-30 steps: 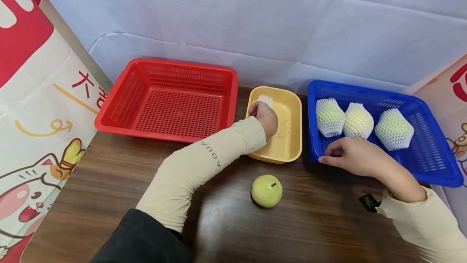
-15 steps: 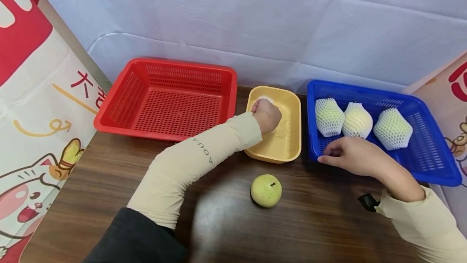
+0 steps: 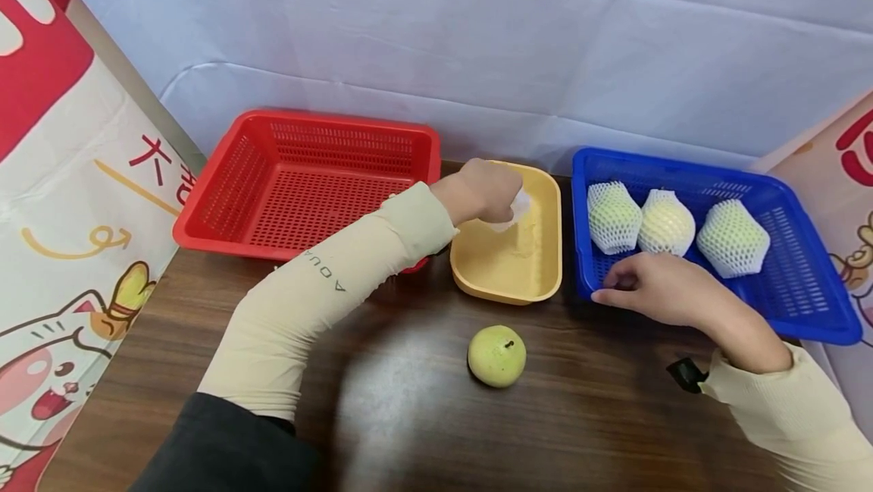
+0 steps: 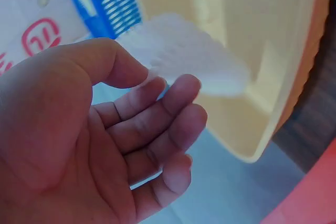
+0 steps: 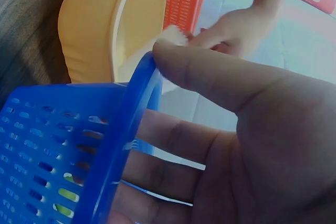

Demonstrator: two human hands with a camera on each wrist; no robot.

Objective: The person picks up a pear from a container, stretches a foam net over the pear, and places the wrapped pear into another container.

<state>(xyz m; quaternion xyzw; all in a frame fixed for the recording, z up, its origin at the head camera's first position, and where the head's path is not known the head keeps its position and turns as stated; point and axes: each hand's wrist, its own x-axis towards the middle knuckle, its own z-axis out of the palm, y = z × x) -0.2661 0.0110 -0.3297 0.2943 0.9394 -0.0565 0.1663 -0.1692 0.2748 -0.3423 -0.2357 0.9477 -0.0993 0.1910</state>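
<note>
Between thumb and forefinger my left hand [image 3: 486, 190] pinches a white foam fruit net [image 4: 194, 59], which hangs over the yellow basin [image 3: 501, 268]. In the head view most of that net is hidden behind the hand. My right hand [image 3: 661, 289] grips the near left corner of the blue basket [image 5: 116, 156], thumb on the rim and fingers on the inner side. Inside the basket lie three pale green fruits in white foam nets, a left one [image 3: 614, 217], a middle one [image 3: 665, 225] and a right one [image 3: 733, 239]. A bare yellow-green pear [image 3: 497, 356] sits on the table, in front of the basin.
To the left of the basin stands a red perforated basket [image 3: 330, 208], its near right corner under my left sleeve. All three containers line up along a pale cloth backdrop [image 3: 436, 37]. Printed panels [image 3: 51, 310] flank the wooden table [image 3: 409, 431].
My left hand has reached down to the foam net in the yellow basin, taken hold of it and lifted it. The right hand stays on the blue basket's corner.
</note>
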